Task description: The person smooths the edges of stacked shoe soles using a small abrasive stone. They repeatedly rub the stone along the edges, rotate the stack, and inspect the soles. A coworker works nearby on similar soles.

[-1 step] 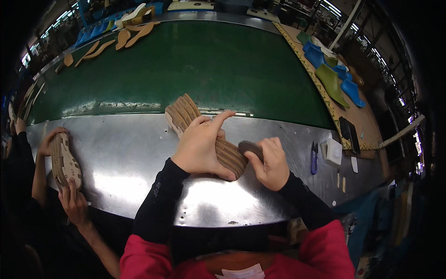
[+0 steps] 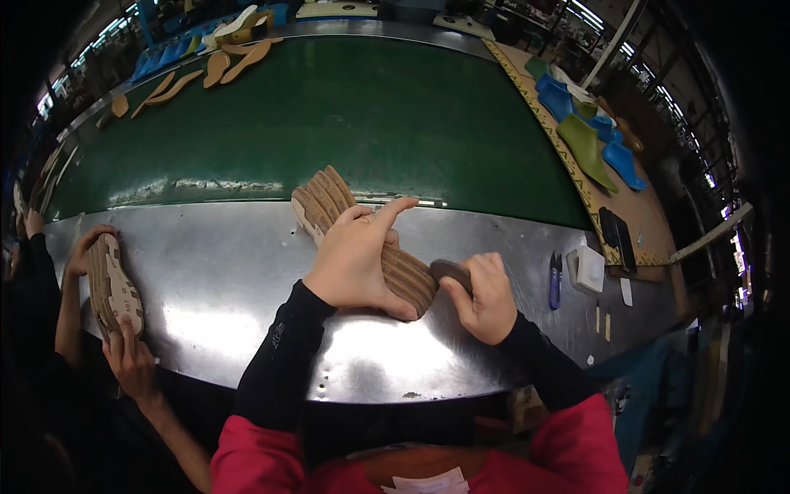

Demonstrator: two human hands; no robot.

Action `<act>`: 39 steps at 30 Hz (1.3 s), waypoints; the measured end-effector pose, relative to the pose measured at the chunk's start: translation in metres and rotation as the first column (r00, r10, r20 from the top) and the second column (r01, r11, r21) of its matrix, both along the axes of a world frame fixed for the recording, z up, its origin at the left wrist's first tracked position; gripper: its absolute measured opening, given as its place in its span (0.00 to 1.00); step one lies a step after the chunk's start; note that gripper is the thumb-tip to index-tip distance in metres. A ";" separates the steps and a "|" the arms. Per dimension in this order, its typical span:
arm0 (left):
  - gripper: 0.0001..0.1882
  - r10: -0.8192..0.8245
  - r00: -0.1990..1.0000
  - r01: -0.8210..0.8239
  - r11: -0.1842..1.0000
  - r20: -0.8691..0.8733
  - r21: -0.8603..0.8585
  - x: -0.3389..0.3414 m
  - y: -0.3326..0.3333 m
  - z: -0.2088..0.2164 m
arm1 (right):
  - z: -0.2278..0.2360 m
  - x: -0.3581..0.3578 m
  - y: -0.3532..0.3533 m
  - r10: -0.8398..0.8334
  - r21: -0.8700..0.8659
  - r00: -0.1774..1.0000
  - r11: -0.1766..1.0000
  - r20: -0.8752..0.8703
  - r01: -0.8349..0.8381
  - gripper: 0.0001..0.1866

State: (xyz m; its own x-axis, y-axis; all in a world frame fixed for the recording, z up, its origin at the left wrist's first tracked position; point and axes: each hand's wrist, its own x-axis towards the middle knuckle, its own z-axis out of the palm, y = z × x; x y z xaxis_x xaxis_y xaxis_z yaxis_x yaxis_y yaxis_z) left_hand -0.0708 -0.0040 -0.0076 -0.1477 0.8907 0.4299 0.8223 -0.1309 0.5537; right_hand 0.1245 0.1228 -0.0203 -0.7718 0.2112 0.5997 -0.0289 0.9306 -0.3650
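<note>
A stack of brown shoe insoles point(image 2: 409, 276), with a pale patterned piece along its left side, lies slantwise on the metal tabletop. My left hand point(image 2: 347, 257) is wrapped over its middle, thumb near the close end and index finger stretched out past the far side. In my right hand point(image 2: 487, 298) is a dark, rounded, flat pad point(image 2: 451, 272), pinched between thumb and curled fingers. The pad's tip is beside the right edge of the stack; whether they touch I cannot tell. My palm hides the middle of the insoles.
At left, a co-worker's hands point(image 2: 132, 362) hold another insole stack point(image 2: 113, 284). A green belt point(image 2: 370, 115) runs behind the metal top point(image 2: 239, 272). Purple snips point(image 2: 555, 281), a white box point(image 2: 588, 269) and a phone point(image 2: 617, 237) lie right; shoe lasts point(image 2: 586, 148) stand farther back.
My right hand has shifted slightly to the right and down with the dark pad, away from the stack's edge. My left hand and the insoles have stayed put.
</note>
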 end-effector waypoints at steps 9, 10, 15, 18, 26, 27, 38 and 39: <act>0.64 0.039 0.999 -0.039 0.999 -0.008 -0.024 0.002 -0.004 0.003 | 0.013 -0.036 0.003 0.032 0.051 0.998 0.998 -0.050 -0.029 0.07; 0.63 0.039 0.999 -0.039 0.999 -0.007 -0.028 0.002 -0.004 0.004 | 0.011 -0.046 0.002 0.035 0.099 0.998 0.994 0.050 -0.039 0.07; 0.63 0.018 1.000 -0.018 1.000 0.011 -0.012 0.001 -0.003 0.002 | -0.001 -0.014 -0.006 -0.009 -0.019 0.998 1.000 -0.061 0.007 0.06; 0.63 0.015 1.000 -0.015 1.000 0.010 -0.001 0.000 -0.001 -0.002 | 0.006 0.010 -0.004 -0.048 -0.021 0.997 0.999 0.054 0.050 0.06; 0.64 0.048 0.999 -0.048 0.999 -0.002 0.011 0.003 -0.004 0.001 | 0.011 -0.045 -0.004 0.049 0.044 0.998 0.998 -0.025 -0.048 0.08; 0.64 0.029 0.999 -0.029 1.000 0.016 -0.011 0.003 -0.003 0.001 | 0.006 -0.041 -0.004 0.026 0.026 0.999 0.999 -0.033 -0.025 0.08; 0.63 0.049 0.999 -0.048 0.998 0.019 -0.030 0.003 -0.002 -0.001 | 0.030 -0.017 -0.004 -0.030 0.013 0.998 0.999 0.061 0.029 0.08; 0.63 0.055 0.998 -0.055 0.998 0.009 -0.024 0.003 -0.003 0.000 | 0.028 -0.033 -0.005 0.005 0.035 1.000 0.999 0.030 -0.006 0.08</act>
